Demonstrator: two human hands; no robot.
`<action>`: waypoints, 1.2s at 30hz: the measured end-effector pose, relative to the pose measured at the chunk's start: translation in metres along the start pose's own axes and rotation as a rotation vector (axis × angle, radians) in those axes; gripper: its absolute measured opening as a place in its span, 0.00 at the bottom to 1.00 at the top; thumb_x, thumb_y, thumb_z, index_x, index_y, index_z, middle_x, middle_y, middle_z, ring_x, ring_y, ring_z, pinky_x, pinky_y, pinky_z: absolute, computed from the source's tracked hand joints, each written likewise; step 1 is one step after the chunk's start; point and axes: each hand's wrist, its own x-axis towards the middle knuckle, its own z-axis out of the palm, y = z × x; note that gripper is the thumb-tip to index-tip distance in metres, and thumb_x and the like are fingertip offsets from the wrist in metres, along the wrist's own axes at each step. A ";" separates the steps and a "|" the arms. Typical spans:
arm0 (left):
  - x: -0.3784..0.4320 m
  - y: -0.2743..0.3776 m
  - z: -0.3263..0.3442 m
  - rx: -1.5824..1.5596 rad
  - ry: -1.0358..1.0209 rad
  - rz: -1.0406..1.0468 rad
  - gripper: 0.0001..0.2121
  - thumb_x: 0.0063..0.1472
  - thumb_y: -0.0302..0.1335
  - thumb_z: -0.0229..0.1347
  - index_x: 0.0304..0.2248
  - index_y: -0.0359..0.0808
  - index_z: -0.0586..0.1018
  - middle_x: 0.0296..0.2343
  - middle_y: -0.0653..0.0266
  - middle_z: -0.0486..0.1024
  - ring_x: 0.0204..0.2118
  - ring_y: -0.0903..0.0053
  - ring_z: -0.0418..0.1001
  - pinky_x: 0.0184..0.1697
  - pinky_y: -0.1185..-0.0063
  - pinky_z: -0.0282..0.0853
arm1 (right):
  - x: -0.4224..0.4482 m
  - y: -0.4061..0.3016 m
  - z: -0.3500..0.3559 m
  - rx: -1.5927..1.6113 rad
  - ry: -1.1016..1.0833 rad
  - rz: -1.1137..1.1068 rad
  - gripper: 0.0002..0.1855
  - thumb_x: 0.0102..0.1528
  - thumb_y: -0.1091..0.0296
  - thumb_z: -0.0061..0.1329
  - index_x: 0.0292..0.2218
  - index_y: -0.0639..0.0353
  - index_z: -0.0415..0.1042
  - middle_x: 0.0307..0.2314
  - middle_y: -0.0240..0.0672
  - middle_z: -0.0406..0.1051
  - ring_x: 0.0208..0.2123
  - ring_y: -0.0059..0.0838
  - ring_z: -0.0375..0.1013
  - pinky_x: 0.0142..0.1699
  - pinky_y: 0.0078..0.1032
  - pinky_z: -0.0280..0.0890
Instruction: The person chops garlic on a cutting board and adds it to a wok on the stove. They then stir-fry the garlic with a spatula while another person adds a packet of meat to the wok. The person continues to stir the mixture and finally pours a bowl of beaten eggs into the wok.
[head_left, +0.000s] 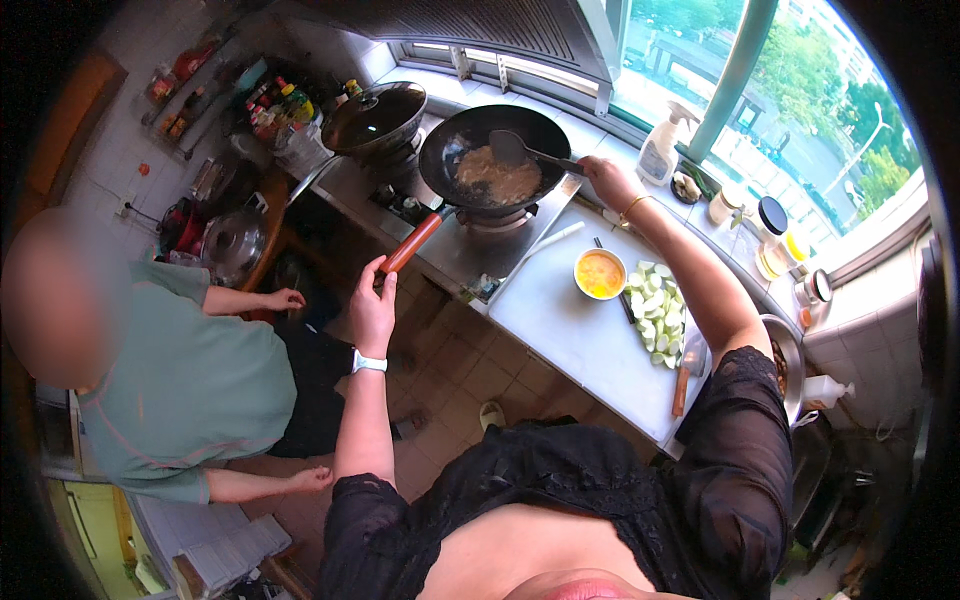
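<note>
My left hand (375, 300) is closed round the red wooden handle of a black wok (442, 135), which sits on the right burner of the stove. With my right hand (609, 184) I grip the handle of a dark spatula (511, 148); its head rests in the wok on browned, minced-looking food (495, 176). To the right, a white cutting board (555, 322) bears a bowl of beaten egg (599, 274), chopsticks partly behind it, a heap of sliced pale-green vegetable (657, 311) and a cleaver with a wooden handle (681, 390).
A person in a green shirt (195, 360) stands at the left, hands apart from mine. A lidded pan (375, 120) is on the left burner. A spray bottle (660, 146) and several jars (772, 259) line the windowsill. A metal basin (793, 360) lies beyond my right arm.
</note>
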 end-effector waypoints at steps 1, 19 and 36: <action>0.000 0.001 -0.001 -0.036 -0.020 -0.004 0.16 0.63 0.31 0.53 0.50 0.37 0.72 0.38 0.57 0.76 0.38 0.68 0.74 0.42 0.74 0.68 | 0.003 -0.002 -0.002 0.034 0.012 0.004 0.11 0.55 0.77 0.38 0.36 0.63 0.73 0.30 0.51 0.74 0.35 0.51 0.73 0.41 0.40 0.67; 0.005 -0.011 0.002 0.005 0.022 0.080 0.15 0.61 0.30 0.55 0.47 0.37 0.74 0.38 0.54 0.77 0.39 0.63 0.75 0.41 0.72 0.70 | 0.052 -0.074 0.047 -0.367 -0.349 0.031 0.10 0.55 0.69 0.43 0.37 0.53 0.74 0.31 0.42 0.76 0.36 0.42 0.77 0.37 0.35 0.72; 0.006 -0.009 0.001 -0.089 0.015 0.095 0.14 0.61 0.28 0.55 0.46 0.35 0.74 0.35 0.56 0.76 0.33 0.68 0.73 0.38 0.73 0.69 | 0.050 -0.044 0.014 -0.280 -0.397 0.173 0.17 0.53 0.66 0.45 0.44 0.41 0.77 0.38 0.39 0.76 0.41 0.40 0.75 0.47 0.33 0.69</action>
